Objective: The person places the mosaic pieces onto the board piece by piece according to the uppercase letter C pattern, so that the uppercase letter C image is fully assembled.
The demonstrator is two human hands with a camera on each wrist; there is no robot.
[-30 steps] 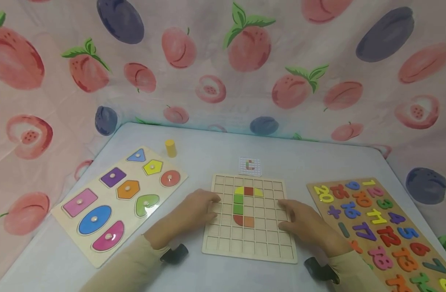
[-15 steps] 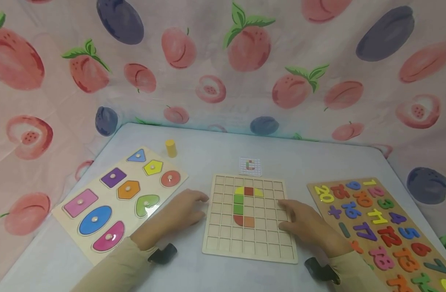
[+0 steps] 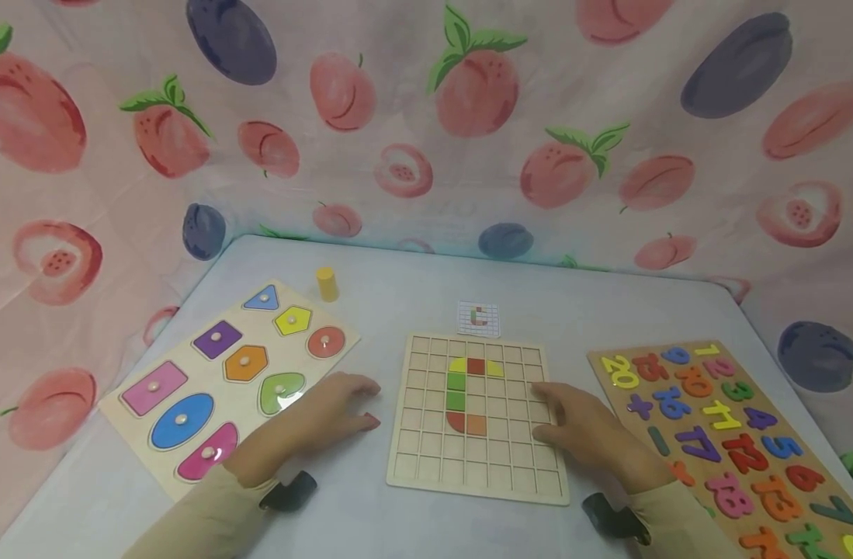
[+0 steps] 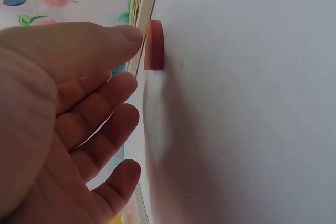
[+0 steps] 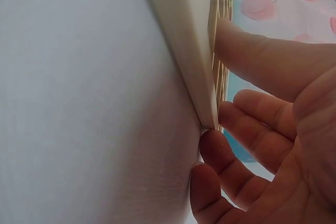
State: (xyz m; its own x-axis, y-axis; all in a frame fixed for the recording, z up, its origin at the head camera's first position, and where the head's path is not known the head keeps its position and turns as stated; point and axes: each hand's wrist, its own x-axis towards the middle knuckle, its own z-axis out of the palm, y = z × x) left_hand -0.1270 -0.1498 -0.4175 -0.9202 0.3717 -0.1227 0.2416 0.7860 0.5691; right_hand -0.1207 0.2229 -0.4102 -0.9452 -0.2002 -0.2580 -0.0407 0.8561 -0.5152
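Observation:
My left hand [image 3: 328, 411] lies left of the wooden grid board [image 3: 461, 470], apart from it, with loosely bent fingers. Its thumb tip is right beside a small red curved piece [image 4: 155, 45] in the left wrist view. From the head this piece is mostly hidden by the thumb. On the board, several coloured tiles form a C: yellow quarter tiles [image 3: 457, 365], green squares [image 3: 456, 390], red tiles [image 3: 476, 366] and an orange square [image 3: 476, 425]. My right hand [image 3: 583, 427] rests at the board's right edge, thumb and fingertips right at the rim [image 5: 191, 51].
A small card [image 3: 478, 318] with a printed C pattern lies behind the board. Left is a shape puzzle [image 3: 188, 334] with knobbed pieces. A yellow cylinder [image 3: 327, 285] stands beyond it. On the right lies a wooden number puzzle [image 3: 677, 419]. A fruit-print cloth [image 3: 398, 116] hangs behind.
My left hand has left the board's left edge and moved further left, nearer the shape puzzle. The right hand and the board have stayed in place.

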